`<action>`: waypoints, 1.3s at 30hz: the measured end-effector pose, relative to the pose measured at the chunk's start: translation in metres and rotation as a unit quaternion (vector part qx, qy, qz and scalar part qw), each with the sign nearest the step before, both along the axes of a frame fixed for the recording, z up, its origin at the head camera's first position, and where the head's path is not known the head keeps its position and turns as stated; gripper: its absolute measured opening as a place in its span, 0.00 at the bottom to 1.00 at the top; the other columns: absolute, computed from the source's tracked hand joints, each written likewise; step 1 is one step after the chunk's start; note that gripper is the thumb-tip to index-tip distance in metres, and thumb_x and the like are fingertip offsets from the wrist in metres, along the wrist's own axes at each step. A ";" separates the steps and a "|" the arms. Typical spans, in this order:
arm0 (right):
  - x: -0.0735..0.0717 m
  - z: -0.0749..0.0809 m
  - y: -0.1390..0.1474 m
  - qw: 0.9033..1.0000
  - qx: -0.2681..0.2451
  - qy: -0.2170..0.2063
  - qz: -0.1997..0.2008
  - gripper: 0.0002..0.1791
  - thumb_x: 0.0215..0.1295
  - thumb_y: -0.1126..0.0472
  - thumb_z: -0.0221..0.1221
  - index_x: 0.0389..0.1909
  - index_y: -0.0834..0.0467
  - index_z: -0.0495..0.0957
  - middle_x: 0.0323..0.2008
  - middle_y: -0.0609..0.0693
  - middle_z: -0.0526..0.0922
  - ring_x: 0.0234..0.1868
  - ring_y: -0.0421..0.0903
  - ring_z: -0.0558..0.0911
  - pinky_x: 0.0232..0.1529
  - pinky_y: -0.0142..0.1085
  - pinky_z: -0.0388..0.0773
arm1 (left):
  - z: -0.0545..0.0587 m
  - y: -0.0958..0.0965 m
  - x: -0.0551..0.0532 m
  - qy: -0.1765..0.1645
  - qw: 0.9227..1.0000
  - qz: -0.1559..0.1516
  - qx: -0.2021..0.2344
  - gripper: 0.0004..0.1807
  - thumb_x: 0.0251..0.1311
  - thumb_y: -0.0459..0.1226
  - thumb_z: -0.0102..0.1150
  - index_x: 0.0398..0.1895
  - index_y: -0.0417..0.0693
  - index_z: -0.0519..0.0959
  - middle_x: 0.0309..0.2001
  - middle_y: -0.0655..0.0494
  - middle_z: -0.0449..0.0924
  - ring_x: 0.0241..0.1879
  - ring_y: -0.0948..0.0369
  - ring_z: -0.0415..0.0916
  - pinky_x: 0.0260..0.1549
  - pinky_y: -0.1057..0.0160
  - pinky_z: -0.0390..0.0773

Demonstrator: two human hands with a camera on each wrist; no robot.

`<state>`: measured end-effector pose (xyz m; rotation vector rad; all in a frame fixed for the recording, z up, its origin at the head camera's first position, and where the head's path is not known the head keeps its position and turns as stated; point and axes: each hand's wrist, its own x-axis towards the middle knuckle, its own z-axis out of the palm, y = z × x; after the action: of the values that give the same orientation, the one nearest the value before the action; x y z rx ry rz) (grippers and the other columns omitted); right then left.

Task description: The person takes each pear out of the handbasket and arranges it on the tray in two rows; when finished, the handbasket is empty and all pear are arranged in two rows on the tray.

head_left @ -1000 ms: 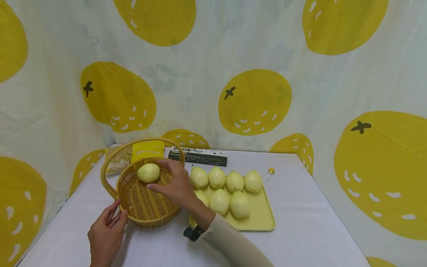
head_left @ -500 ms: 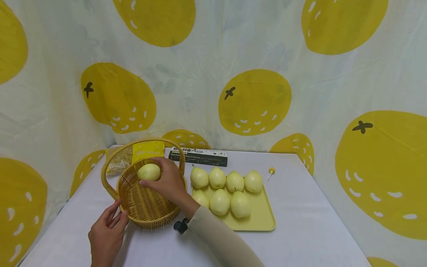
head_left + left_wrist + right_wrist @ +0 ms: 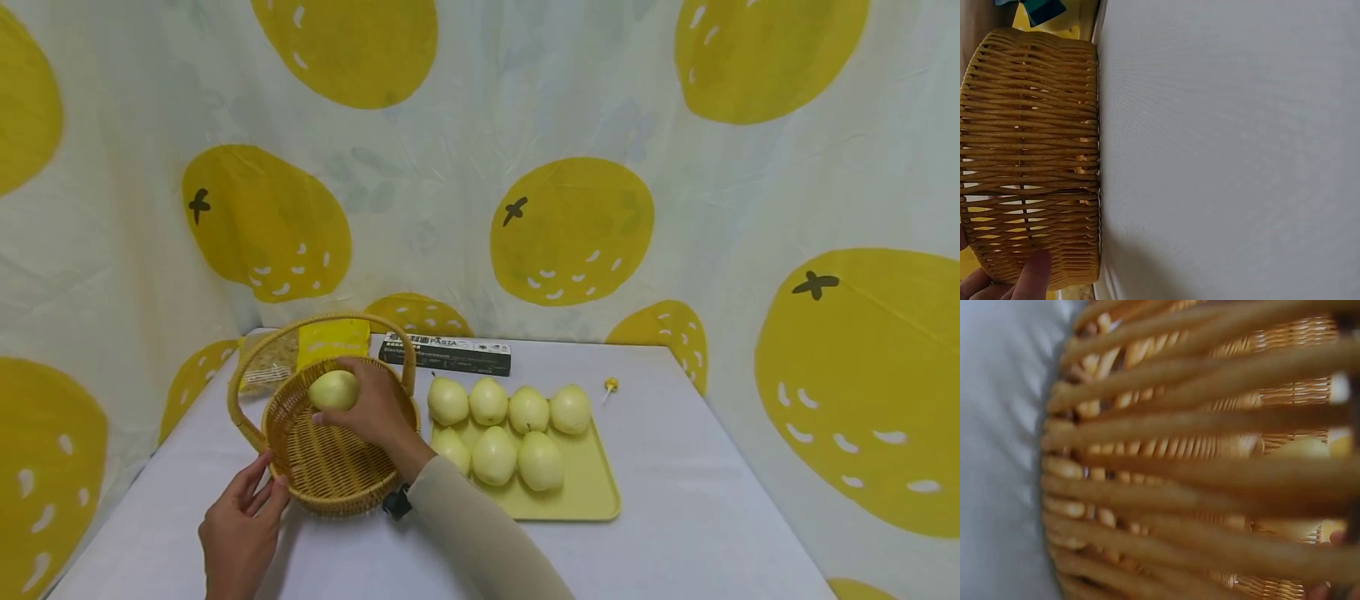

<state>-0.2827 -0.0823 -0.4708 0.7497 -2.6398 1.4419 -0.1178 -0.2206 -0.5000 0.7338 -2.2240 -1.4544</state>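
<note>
A round wicker basket [image 3: 341, 492] with a tall arched handle stands on the left of the table. Inside it, toward the back left, is a pale yellow-green pear [image 3: 333, 390]. My right hand [image 3: 371, 408] reaches in over the near right rim and holds this pear between thumb and fingers. At the near left rim my left hand [image 3: 240, 521] grips the basket; in the left wrist view, its fingers [image 3: 1034, 275] lie against the woven wall [image 3: 1029, 144]. Through the weave in the right wrist view, the pear [image 3: 1300, 450] shows blurred.
Right of the basket, a yellow tray [image 3: 581, 492] bears several more pears [image 3: 540, 461] in two rows. Behind stand a dark pasta box [image 3: 446, 354], a yellow packet [image 3: 330, 337] and a clear bag [image 3: 266, 367] of dry food. A lollipop [image 3: 611, 385] lies right of the tray.
My right hand has moved left from beside the pear and taken hold of it; the pear now looks slightly tilted. My left hand has stayed at the basket's rim.
</note>
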 end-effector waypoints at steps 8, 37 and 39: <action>-0.003 -0.010 -0.005 0.996 0.086 -0.010 0.037 0.51 0.57 0.41 0.79 0.79 0.46 0.67 0.76 0.45 0.71 0.78 0.47 0.68 0.74 0.41 0.76 | -0.001 -0.001 -0.001 -0.007 1.000 0.003 0.003 0.28 0.75 0.40 0.63 0.75 0.44 0.75 0.74 0.44 0.75 0.66 0.40 0.79 0.34 0.85 0.84; 0.003 -0.010 -0.003 0.990 0.131 -0.027 -0.046 0.40 0.45 0.41 0.85 0.61 0.44 0.81 0.50 0.44 0.78 0.44 0.37 0.76 0.43 0.28 0.78 | -0.002 0.001 0.000 -0.005 1.000 0.013 -0.004 0.27 0.75 0.39 0.62 0.74 0.44 0.76 0.74 0.45 0.75 0.65 0.42 0.81 0.34 0.88 0.81; 0.003 -0.009 -0.003 0.990 0.137 -0.021 -0.036 0.40 0.44 0.41 0.86 0.59 0.43 0.81 0.50 0.43 0.81 0.46 0.37 0.78 0.44 0.28 0.79 | -0.003 0.001 0.000 -0.006 1.000 0.012 -0.001 0.27 0.75 0.39 0.63 0.74 0.45 0.76 0.74 0.45 0.75 0.64 0.42 0.81 0.33 0.87 0.82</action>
<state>-0.2801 -0.0849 -0.4799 0.6392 -2.9013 1.1007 -0.1182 -0.2198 -0.5025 0.7683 -2.2173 -1.4395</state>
